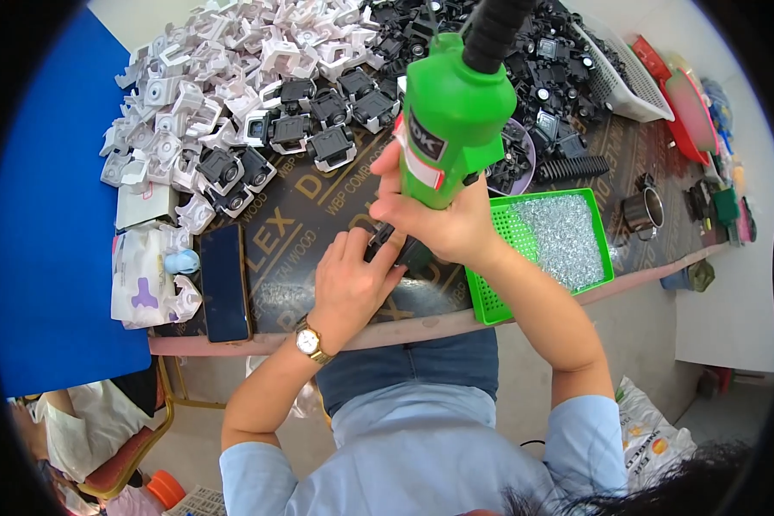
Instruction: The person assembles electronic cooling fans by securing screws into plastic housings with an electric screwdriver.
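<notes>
My right hand [451, 219] is wrapped round a green electric screwdriver [456, 107], which hangs upright on a black cable sleeve from above. Below it, at the middle of the table, my left hand [351, 273] presses its fingers on a black plastic part [416, 254]. The screwdriver's tip and most of that part are hidden behind my hands. Just right of my right wrist, a green tray [482, 303] holds a heap of small silvery screws [561, 236]. Several white housings with black inserts [331, 146] sit beyond my left hand.
White plastic housings [249, 52] are heaped at the far left, black parts [550, 60] at the far right. A phone [224, 284] and a tissue pack [138, 292] lie left. A metal cup [643, 211] and white basket [654, 105] stand right. Another person [86, 421] sits lower left.
</notes>
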Motion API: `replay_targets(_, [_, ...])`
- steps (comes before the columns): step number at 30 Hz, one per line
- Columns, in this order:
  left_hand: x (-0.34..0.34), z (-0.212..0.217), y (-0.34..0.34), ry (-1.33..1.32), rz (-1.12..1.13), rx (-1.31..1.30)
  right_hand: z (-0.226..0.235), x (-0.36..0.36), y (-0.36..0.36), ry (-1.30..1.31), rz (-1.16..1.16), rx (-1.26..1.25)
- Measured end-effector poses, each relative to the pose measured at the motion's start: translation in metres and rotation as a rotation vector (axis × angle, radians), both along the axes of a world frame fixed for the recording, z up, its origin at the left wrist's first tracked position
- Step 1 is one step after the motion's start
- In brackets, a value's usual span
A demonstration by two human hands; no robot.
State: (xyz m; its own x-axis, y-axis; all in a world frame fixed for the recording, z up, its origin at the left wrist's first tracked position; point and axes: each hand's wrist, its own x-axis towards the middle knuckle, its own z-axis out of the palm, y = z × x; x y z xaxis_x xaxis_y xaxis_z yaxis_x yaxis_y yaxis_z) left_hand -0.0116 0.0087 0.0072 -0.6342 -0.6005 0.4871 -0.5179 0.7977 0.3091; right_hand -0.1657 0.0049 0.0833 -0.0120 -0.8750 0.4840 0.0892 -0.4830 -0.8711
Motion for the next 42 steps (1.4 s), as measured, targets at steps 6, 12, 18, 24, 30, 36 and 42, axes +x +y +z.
replay_targets(6, [-0.001, 0.003, 0.003, -0.006, 0.01, 0.042, -0.004, -0.006, 0.0, -0.14, -0.004, 0.184])
replay_targets(12, [-0.003, 0.001, 0.004, -0.008, 0.019, 0.012, 0.0, 0.003, -0.002, -0.078, -0.222, 0.102])
replay_targets(18, [-0.002, 0.001, 0.004, -0.024, 0.013, 0.013, 0.015, -0.001, 0.006, -0.16, -0.253, -0.003])
replay_targets(24, [-0.002, 0.003, 0.006, -0.016, 0.026, 0.068, 0.038, -0.062, 0.066, -0.09, -0.209, 0.032])
replay_targets(30, [-0.004, 0.004, 0.006, -0.012, 0.025, 0.077, 0.01, -0.082, 0.114, 0.053, -0.42, 0.119])
replay_targets(36, [-0.006, 0.005, 0.006, 0.028, 0.016, 0.078, -0.008, -0.093, 0.119, -0.065, -0.382, 0.008])
replay_targets(42, [-0.007, 0.006, 0.006, 0.024, 0.016, 0.085, -0.01, -0.094, 0.119, -0.075, -0.374, 0.01])
